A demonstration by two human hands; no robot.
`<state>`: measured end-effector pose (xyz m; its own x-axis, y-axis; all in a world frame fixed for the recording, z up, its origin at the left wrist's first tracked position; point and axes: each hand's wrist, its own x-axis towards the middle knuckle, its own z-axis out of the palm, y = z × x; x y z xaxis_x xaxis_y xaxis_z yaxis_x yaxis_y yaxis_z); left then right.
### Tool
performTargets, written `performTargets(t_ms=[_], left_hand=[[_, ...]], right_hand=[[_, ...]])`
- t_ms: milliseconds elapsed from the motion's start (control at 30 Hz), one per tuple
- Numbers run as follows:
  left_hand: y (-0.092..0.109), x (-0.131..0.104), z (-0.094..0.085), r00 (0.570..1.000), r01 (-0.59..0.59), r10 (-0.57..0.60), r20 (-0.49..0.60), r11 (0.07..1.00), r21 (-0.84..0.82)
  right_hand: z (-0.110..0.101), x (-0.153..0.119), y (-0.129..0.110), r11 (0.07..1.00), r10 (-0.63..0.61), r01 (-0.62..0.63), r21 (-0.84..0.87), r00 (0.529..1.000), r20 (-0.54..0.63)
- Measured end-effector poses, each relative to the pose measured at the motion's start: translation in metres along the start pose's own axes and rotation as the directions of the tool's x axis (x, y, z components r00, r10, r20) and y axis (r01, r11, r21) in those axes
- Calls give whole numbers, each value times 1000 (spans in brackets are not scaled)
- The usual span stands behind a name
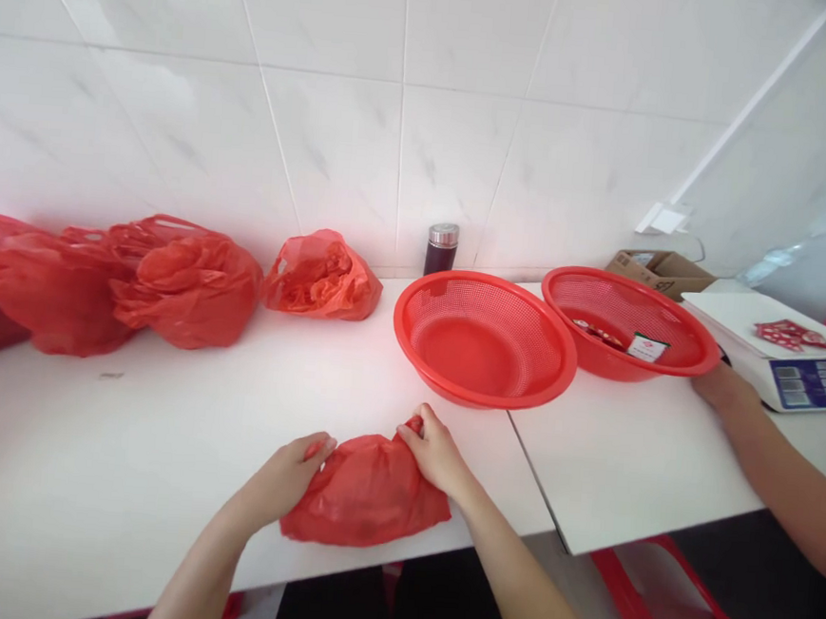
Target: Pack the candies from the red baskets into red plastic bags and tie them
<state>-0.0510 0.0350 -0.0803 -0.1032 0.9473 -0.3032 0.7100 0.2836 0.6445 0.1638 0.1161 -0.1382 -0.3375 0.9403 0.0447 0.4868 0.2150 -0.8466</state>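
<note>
A red plastic bag [370,497] lies at the table's front edge with something inside that I cannot make out. My left hand [292,476] pinches its upper left corner. At the upper right, my right hand [434,449] grips the bag's gathered top. Just beyond my right hand stands a red plastic basket [482,391] with perforated sides and nothing in it.
A second red basket [623,364] holds small packets; a co-worker's hand [725,387] touches its rim. Farther right is a weighing scale [785,353] with red packets. Full red bags [204,293] line the wall at left, and a dark flask [441,250] stands behind the baskets.
</note>
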Motion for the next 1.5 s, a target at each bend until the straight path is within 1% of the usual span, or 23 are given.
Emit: performTargets(t_ms=[33,67,133,200,267,400,567,700,800,933,1033,1133,1233,1300,1367,1433,1500], left_hand=[[-2,4,0,1000,8,-8,-14,1000,23],[-5,10,1,998,32,-28,-53,997,71],[-9,24,7,984,107,-77,-161,977,186],[-13,38,13,967,163,-101,-234,951,264],[-14,49,18,955,192,-99,-278,924,330],[-14,59,19,952,186,-57,-301,889,419],[-17,55,23,947,167,-14,-320,874,456],[-23,37,33,946,151,6,-324,876,458],[-28,20,40,946,155,-3,-324,881,446],[-35,1,47,937,176,-37,-348,909,377],[-41,-8,51,932,169,-42,-361,929,328],[-45,-11,53,929,168,-47,-368,938,304],[-42,-10,48,928,164,-66,-367,956,243],[-33,-9,42,916,91,-28,-399,986,140],[-20,-9,35,899,-18,0,-439,999,-38],[-6,-10,31,902,-105,-17,-432,961,-257],[5,-10,32,919,-131,-47,-392,901,-414]], right_hand=[[2,4,0,995,-20,22,-94,1000,20],[4,8,-1,981,-40,44,-188,999,24],[8,17,-2,944,-69,68,-322,998,8],[11,26,-3,927,-78,74,-368,997,3],[11,34,-3,914,-83,82,-398,996,15],[7,42,1,907,-88,95,-410,995,36],[7,42,8,922,-90,78,-380,996,-15],[11,35,10,935,-85,48,-351,992,-89],[14,24,10,941,-76,31,-337,990,-121],[17,1,11,952,-51,4,-306,988,-147],[18,-13,12,966,-22,-20,-259,987,-160],[15,-17,11,977,7,-34,-210,992,-129],[6,-11,6,986,22,-37,-165,995,-92],[-2,-7,0,996,31,-38,-79,996,-86],[-9,-6,-9,997,57,-53,56,996,-68],[-14,-9,-19,986,75,-75,151,997,9],[-14,-16,-27,985,74,-90,144,991,110]])
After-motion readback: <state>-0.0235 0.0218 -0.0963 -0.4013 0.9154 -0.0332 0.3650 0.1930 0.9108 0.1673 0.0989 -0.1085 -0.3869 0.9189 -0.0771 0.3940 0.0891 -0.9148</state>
